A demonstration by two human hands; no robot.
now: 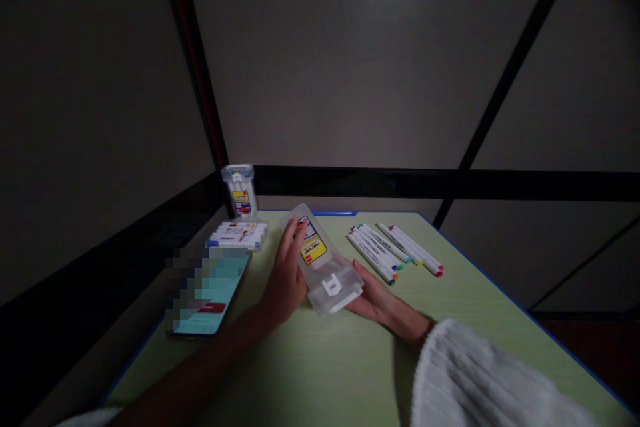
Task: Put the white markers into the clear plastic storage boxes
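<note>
A: We have the clear plastic marker case [323, 260] held between both hands, just above the green bench [350, 373]. Our left hand [285, 283] wraps its far end, fingers [295, 233] curled round the edge; our right hand [373, 297] cups the near end from below. Each grip is closed on the case.

B: It looks empty, and the loose markers [395, 250] lie in a row just to the right, apart from it.

A: The case is smooth and tilted; if we slacken either grip it could slide out and knock into that row.

B: The phone [210, 290] lies by our left wrist, and the full marker pack [237, 235] and the standing case [240, 190] behind it. A careless elbow could shove them.
</note>
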